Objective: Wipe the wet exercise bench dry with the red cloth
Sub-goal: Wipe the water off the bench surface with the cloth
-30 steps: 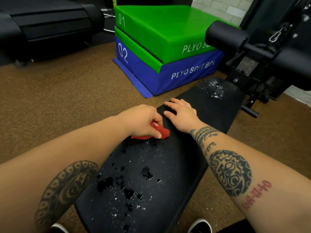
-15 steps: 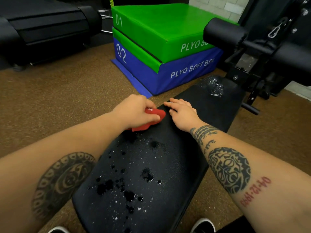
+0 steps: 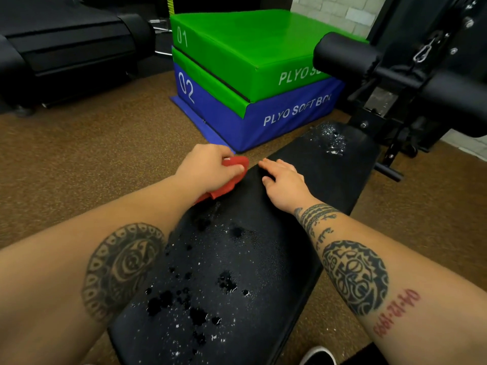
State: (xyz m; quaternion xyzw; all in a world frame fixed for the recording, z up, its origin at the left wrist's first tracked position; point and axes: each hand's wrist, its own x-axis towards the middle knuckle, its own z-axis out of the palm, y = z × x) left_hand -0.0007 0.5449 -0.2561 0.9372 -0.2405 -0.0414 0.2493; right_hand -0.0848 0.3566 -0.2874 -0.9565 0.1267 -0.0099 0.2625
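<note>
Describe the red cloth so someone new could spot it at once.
Find the long black exercise bench mid-frame. At its left edge the left hand grips the red cloth. It is the only red fabric; the right hand beside it lies flat, empty.

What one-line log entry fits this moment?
left hand grips red cloth at bench edge | right hand flat on bench | water drops present

- The left hand [image 3: 210,169] sits at the left edge of the table [image 3: 263,259], knuckles up, fingers curled round the red cloth [image 3: 238,162].
- The right hand [image 3: 286,184] lies palm down on the table top, fingers straight, just beside the left hand but not touching it.
- Both bare, tattooed forearms reach forward over the table's two sides.
</note>
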